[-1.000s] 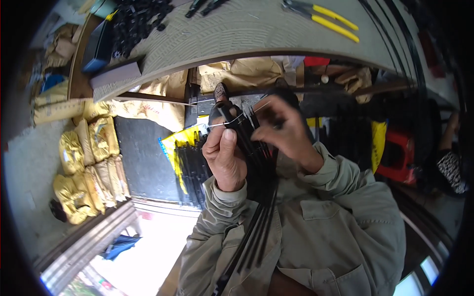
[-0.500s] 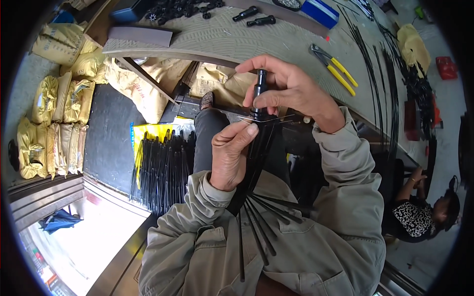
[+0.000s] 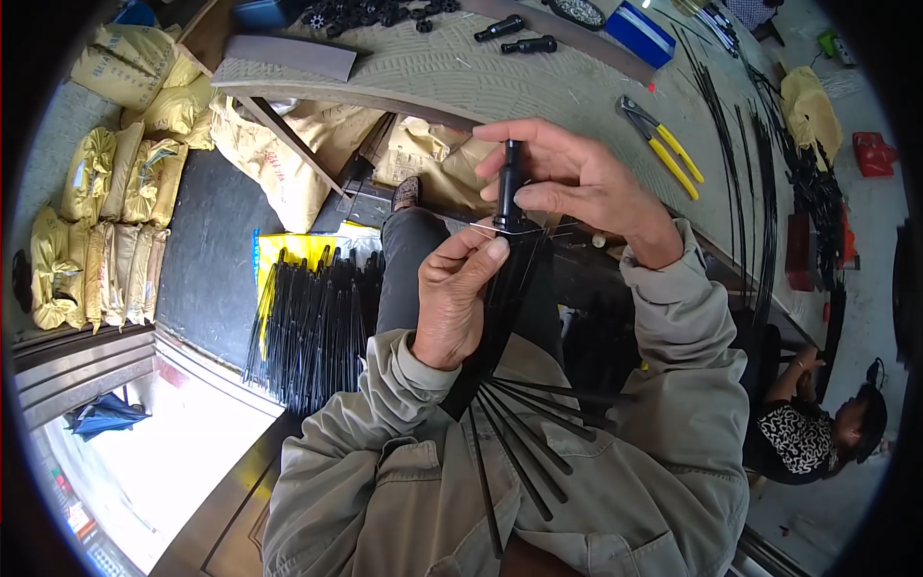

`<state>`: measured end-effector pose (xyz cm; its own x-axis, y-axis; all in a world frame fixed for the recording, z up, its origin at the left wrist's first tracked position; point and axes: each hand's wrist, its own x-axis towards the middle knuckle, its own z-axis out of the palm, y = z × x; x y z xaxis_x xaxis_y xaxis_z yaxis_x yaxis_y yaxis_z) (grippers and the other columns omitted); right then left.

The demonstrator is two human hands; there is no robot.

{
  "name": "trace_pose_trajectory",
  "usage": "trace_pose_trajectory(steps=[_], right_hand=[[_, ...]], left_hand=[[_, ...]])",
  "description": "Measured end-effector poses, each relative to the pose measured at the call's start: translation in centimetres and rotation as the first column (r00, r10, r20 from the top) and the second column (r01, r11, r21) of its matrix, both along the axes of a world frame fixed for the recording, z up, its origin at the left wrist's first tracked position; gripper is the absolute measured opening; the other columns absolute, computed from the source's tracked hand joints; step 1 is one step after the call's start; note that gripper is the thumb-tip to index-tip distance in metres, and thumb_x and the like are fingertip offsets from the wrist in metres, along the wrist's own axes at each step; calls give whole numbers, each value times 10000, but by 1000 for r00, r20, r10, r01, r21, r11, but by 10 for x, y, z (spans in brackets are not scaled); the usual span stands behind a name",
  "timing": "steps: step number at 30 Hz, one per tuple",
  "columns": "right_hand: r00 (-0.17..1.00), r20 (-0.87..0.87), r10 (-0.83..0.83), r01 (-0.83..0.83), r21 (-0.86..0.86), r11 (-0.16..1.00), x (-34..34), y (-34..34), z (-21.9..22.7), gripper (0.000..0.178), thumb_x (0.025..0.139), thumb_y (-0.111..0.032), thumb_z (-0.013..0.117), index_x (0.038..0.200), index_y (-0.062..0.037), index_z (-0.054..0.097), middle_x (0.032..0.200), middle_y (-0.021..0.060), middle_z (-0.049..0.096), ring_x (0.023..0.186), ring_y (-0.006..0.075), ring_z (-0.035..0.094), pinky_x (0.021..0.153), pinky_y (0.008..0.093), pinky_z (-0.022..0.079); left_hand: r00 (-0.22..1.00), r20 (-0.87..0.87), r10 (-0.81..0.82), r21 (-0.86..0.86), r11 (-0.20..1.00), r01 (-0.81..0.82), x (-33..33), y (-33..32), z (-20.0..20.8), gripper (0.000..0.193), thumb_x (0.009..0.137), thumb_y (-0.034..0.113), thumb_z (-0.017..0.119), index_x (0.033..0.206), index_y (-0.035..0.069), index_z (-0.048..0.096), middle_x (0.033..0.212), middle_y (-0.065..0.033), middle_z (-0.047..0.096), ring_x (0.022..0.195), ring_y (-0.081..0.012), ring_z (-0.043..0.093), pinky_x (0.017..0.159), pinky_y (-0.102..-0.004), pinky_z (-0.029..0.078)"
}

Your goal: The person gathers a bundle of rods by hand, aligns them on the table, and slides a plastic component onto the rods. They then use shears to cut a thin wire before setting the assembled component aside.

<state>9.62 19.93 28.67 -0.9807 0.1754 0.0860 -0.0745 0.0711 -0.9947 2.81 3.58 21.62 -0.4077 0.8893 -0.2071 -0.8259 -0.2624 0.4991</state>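
Observation:
My left hand (image 3: 454, 298) pinches a thin wire at the neck of a black umbrella frame (image 3: 510, 279), thumb on the near side. From that neck rises a black plastic tube (image 3: 510, 183), upright between my hands. My right hand (image 3: 586, 188) curls around the tube from the right, its thumb against the side and its index finger arched over the top. Thin silvery wires stick out sideways below the tube. The frame's black ribs (image 3: 524, 438) fan out across my lap and jacket. My fingers hide part of the joint.
Yellow-handled cutters (image 3: 663, 144), two black tubes (image 3: 514, 37), a blue box (image 3: 630, 34) and long black rods (image 3: 740, 173) lie on the bench (image 3: 423, 82). A bundle of black frames (image 3: 312, 327) stands at left, near stacked sacks (image 3: 115, 269). Another person (image 3: 803, 433) sits at right.
The view has shifted slightly. My right thumb has slid from the tube's front toward its right side, baring more of it. The ribs on my lap have swung a little.

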Motion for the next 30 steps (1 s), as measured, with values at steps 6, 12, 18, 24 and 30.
trace_pose_trajectory(steps=[6, 12, 18, 24, 30], right_hand=[[989, 145, -8, -9, 112, 994, -2, 2, 6, 489, 817, -80, 602, 1261, -10, 408, 995, 77, 553, 897, 128, 544, 813, 254, 442], [999, 53, 10, -10, -12, 1000, -1, 4, 2, 506, 810, -105, 615, 1260, -7, 406, 1000, 86, 557, 910, 138, 551, 822, 253, 445], [997, 36, 66, -66, -1, 998, -4, 7, 1, 511, 805, -105, 619, 1256, -1, 404, 1000, 95, 559, 913, 139, 550, 828, 258, 444], [996, 19, 83, -84, 65, 994, -7, 5, 3, 479, 804, -78, 612, 1236, 0, 420, 994, 99, 561, 923, 142, 550, 832, 265, 443], [993, 58, 101, -106, 99, 989, -8, 3, 9, 440, 800, -45, 605, 1207, 4, 442, 980, 93, 567, 930, 139, 549, 818, 257, 445]], left_hand=[[999, -38, 20, -55, 998, -23, 1, 1, 4, 209, 810, 0, 600, 1017, -26, 591, 946, -42, 621, 818, -65, 559, 772, -186, 436], [997, -51, 50, -51, 997, -53, 1, 1, 2, 208, 808, -6, 598, 1014, -28, 590, 936, -34, 615, 814, -57, 547, 774, -182, 425], [998, -52, 45, -72, 996, -48, 1, 1, 6, 215, 805, -4, 602, 1019, -28, 588, 902, -14, 607, 806, -48, 533, 765, -176, 415], [998, -43, 55, -81, 995, -58, 1, -1, 7, 216, 805, -1, 604, 1018, -28, 589, 915, -18, 604, 801, -48, 528, 766, -178, 413], [996, -63, 70, -81, 994, -75, 0, -2, 7, 211, 805, -1, 602, 1014, -23, 588, 896, -6, 593, 797, -43, 517, 769, -179, 407]])
